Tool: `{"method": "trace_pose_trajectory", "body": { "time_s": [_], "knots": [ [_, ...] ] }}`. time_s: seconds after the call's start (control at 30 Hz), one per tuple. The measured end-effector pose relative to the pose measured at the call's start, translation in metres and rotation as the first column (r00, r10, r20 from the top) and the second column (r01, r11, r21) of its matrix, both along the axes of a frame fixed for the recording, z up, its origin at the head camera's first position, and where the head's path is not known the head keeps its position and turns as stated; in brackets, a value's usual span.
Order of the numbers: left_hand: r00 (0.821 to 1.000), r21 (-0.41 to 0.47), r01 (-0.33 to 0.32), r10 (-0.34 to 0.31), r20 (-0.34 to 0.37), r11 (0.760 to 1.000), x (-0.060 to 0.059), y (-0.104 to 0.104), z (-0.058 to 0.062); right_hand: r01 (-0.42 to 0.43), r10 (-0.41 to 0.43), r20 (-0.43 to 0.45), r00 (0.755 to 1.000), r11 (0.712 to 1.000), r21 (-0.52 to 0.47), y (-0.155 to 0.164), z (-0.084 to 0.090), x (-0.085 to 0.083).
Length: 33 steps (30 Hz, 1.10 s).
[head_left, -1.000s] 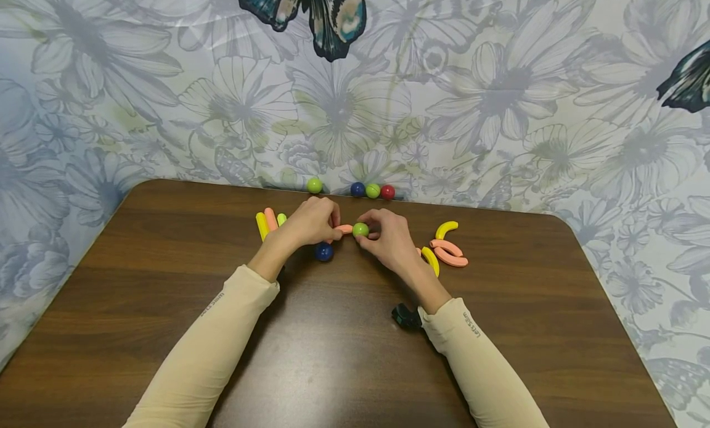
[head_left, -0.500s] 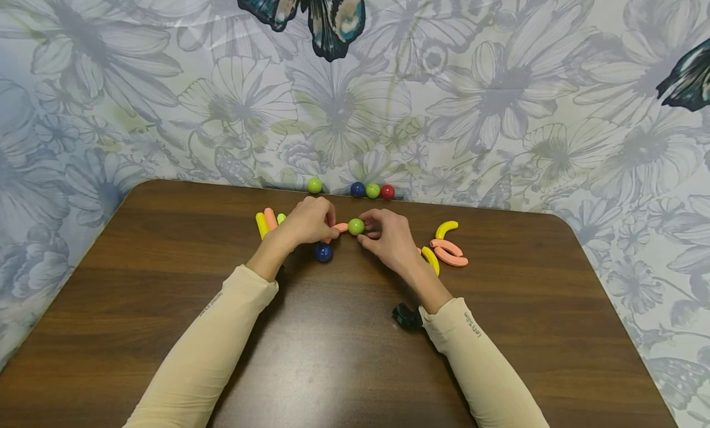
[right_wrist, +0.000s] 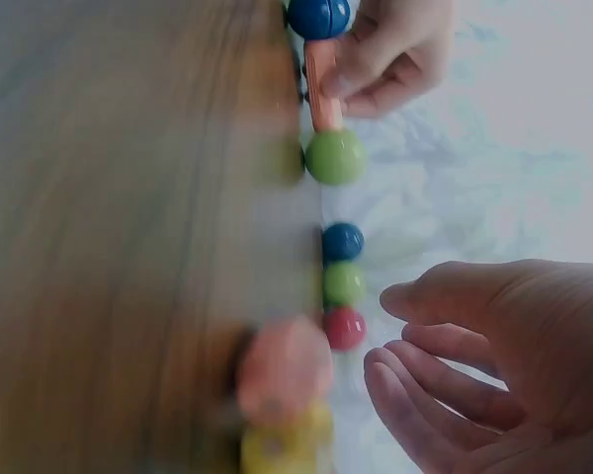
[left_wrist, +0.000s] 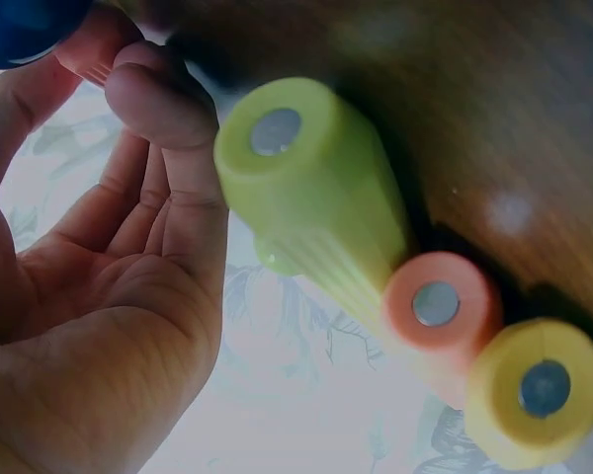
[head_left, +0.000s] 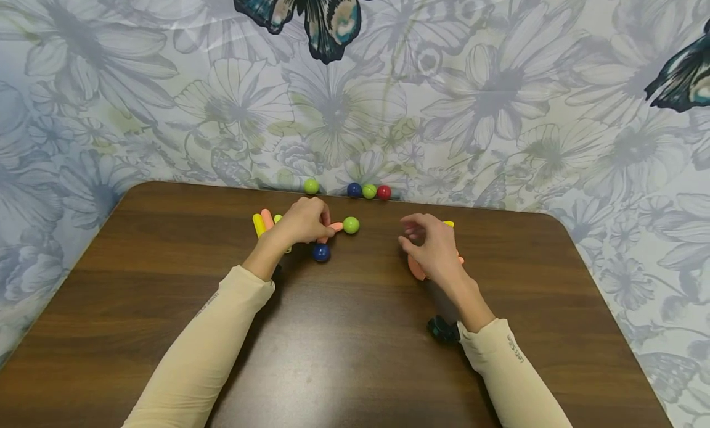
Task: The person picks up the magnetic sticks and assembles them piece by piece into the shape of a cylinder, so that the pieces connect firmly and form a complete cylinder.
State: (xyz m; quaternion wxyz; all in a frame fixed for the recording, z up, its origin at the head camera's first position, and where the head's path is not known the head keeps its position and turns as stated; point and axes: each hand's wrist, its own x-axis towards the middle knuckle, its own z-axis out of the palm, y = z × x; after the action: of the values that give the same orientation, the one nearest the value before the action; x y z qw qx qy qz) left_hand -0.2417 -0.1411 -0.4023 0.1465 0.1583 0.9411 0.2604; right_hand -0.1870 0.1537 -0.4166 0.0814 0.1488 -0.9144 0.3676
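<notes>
In the head view my left hand [head_left: 302, 222] pinches a salmon-pink magnetic rod [head_left: 336, 227]. A glossy green ball [head_left: 351, 225] sits at the rod's right end. A dark blue ball [head_left: 321, 253] is at its near end, and the right wrist view shows this blue ball [right_wrist: 319, 18], rod [right_wrist: 321, 109] and green ball [right_wrist: 334, 156] in line. My right hand [head_left: 435, 246] holds nothing, its fingers loosely bent, over curved pieces at the right; it partly hides a pink piece [head_left: 416, 268] and a yellow piece [head_left: 448, 223].
Beside the left hand lie a green rod [left_wrist: 326, 188], a pink rod [left_wrist: 455, 296] and a yellow rod [left_wrist: 539, 395] with metal ends. Along the table's back edge stand a green ball [head_left: 311, 186], a blue ball [head_left: 354, 190], another green ball [head_left: 369, 191] and a red ball [head_left: 384, 192].
My right hand first shifted the green ball slightly left against the pink rod, then let go of it and moved right to the curved pieces. The left hand keeps its pinch on the rod.
</notes>
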Motion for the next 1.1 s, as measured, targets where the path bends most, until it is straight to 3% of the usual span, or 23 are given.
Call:
{"method": "trace_pose_trajectory", "body": {
  "time_s": [0.4, 0.87, 1.1],
  "knots": [
    [1.000, 0.012, -0.002, 0.001, 0.020, 1.000, 0.000, 0.000, 0.001, 0.113, -0.111, -0.021, 0.994, 0.978, 0.174, 0.038, -0.001, 0.030],
    [1.000, 0.017, 0.001, -0.001, 0.019, 1.000, -0.001, 0.000, -0.001, 0.125, -0.152, 0.053, 0.987, 0.933, 0.337, 0.036, -0.001, 0.038],
    [1.000, 0.022, 0.002, -0.003, 0.017, 1.000, -0.002, 0.000, -0.001, 0.129, -0.156, 0.053, 0.986, 0.932, 0.338, 0.036, 0.001, 0.036]
  ]
}}
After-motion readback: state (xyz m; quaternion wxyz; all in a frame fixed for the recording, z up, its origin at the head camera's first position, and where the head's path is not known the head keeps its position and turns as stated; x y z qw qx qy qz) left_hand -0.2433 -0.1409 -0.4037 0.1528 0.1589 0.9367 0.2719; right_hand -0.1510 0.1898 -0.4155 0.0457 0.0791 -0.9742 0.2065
